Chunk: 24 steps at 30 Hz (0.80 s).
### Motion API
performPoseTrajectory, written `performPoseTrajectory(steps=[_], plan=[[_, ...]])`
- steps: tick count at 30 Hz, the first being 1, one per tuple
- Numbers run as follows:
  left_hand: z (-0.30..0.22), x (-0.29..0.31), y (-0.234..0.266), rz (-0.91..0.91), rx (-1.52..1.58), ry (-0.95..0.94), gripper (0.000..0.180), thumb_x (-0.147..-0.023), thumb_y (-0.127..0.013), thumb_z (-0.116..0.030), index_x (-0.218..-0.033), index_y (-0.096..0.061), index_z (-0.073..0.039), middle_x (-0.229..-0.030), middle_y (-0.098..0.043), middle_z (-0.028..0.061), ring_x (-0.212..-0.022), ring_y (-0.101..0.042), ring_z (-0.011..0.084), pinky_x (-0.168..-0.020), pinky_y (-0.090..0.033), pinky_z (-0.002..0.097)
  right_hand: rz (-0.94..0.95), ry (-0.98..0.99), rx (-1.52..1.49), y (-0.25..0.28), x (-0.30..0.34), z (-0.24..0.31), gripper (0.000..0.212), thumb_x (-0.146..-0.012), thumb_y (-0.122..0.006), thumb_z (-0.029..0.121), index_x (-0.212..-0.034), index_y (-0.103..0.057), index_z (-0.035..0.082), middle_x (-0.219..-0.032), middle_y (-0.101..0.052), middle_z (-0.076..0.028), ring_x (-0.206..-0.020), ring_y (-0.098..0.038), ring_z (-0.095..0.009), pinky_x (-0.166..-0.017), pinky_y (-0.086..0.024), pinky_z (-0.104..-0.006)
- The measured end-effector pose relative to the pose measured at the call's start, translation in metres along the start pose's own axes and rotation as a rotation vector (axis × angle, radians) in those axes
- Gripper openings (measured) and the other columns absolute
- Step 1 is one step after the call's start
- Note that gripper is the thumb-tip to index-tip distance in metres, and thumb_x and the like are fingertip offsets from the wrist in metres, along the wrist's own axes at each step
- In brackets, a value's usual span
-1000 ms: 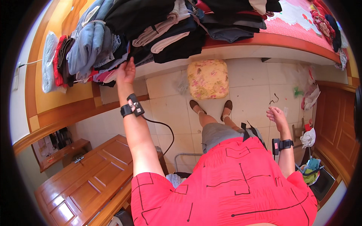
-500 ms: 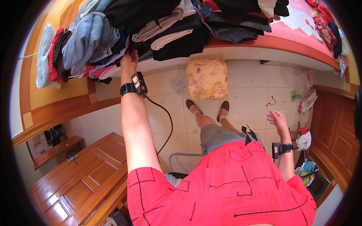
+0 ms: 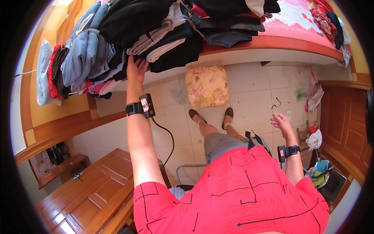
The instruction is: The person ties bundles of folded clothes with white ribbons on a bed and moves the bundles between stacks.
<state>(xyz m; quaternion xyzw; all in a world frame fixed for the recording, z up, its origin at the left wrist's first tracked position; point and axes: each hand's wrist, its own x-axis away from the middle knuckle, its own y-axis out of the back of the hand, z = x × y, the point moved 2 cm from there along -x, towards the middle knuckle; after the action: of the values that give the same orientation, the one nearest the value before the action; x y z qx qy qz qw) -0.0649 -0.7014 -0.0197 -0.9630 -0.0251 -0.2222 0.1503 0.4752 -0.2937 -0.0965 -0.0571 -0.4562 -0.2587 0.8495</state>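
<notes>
My left hand (image 3: 137, 70) reaches up to the front edge of a large heap of clothes. Its fingers are spread and touch the dark garments there; the tips are partly hidden. Black clothing (image 3: 134, 21) lies above it. To its right are folded beige trousers (image 3: 160, 32) and a folded black garment (image 3: 177, 54). On its left, rolled blue jeans (image 3: 80, 56) bulge from the heap. My right hand (image 3: 281, 122) hangs low at my right side, fingers loosely bent and apart, holding nothing. Each wrist wears a black strapped device.
A floral-covered stool (image 3: 206, 86) stands on the tiled floor before my feet. The clothes lie along a bed with a pink cover (image 3: 288, 33). A wooden door (image 3: 87, 187) is at lower left, another door (image 3: 344, 121) at right. A cable (image 3: 171, 138) trails from my left wrist.
My left hand has moved right along the heap's front edge, and its fingers show more spread. The whole view has shifted slightly. My right hand stays low at my side.
</notes>
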Motion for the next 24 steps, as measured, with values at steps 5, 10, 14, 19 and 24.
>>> performPoseTrajectory(steps=[5, 10, 14, 19, 24], plan=[[-0.018, 0.024, -0.015, 0.085, 0.002, -0.047, 0.065, -0.089, -0.057, -0.040, -0.137, -0.031, -0.005, -0.138, -0.032, 0.0232, -0.117, -0.049, 0.0362, -0.096, -0.043, 0.0429, 0.013, 0.030, 0.016, -0.005, -0.003, 0.011, 0.037, -0.091, -0.057, 0.033, -0.114, -0.057, 0.005, -0.098, -0.066, -0.007, -0.079, -0.062, -0.010, -0.067, -0.048, -0.0218], [-0.047, 0.043, -0.037, -0.073, -0.083, -0.141, 0.046, -0.087, -0.061, -0.035, -0.111, -0.046, 0.000, -0.113, -0.054, 0.0169, -0.105, -0.055, 0.0270, -0.089, -0.045, 0.0348, 0.013, 0.056, 0.006, -0.006, -0.007, 0.010, 0.036, -0.091, -0.057, 0.034, -0.112, -0.057, 0.005, -0.097, -0.066, -0.006, -0.078, -0.061, -0.011, -0.067, -0.048, -0.0225], [-0.100, 0.068, -0.067, -0.429, -0.539, -0.931, 0.044, -0.084, -0.063, -0.020, -0.112, -0.046, 0.008, -0.113, -0.051, 0.0198, -0.103, -0.050, 0.0296, -0.092, -0.039, 0.0389, 0.003, 0.060, -0.019, -0.008, -0.006, 0.012, 0.035, -0.091, -0.057, 0.034, -0.111, -0.057, 0.005, -0.095, -0.066, -0.006, -0.077, -0.061, -0.011, -0.067, -0.048, -0.0233], [-0.171, 0.087, -0.132, -0.136, -1.113, -1.583, 0.047, -0.088, -0.059, -0.025, -0.124, -0.045, 0.003, -0.131, -0.037, 0.0286, -0.127, -0.031, 0.0410, -0.107, -0.024, 0.0457, -0.009, 0.081, -0.065, -0.006, -0.006, 0.009, 0.035, -0.091, -0.057, 0.034, -0.110, -0.057, 0.005, -0.094, -0.066, -0.006, -0.076, -0.061, -0.011, -0.067, -0.048, -0.0238], [-0.173, 0.031, -0.160, -0.029, -1.482, -1.108, 0.067, -0.087, -0.054, -0.050, -0.132, -0.044, -0.002, -0.133, -0.043, 0.0255, -0.127, -0.037, 0.0381, -0.107, -0.026, 0.0448, -0.015, 0.097, -0.129, -0.004, -0.006, -0.004, 0.034, -0.091, -0.057, 0.033, -0.110, -0.057, 0.005, -0.092, -0.065, -0.005, -0.076, -0.061, -0.011, -0.066, -0.048, -0.0237]])
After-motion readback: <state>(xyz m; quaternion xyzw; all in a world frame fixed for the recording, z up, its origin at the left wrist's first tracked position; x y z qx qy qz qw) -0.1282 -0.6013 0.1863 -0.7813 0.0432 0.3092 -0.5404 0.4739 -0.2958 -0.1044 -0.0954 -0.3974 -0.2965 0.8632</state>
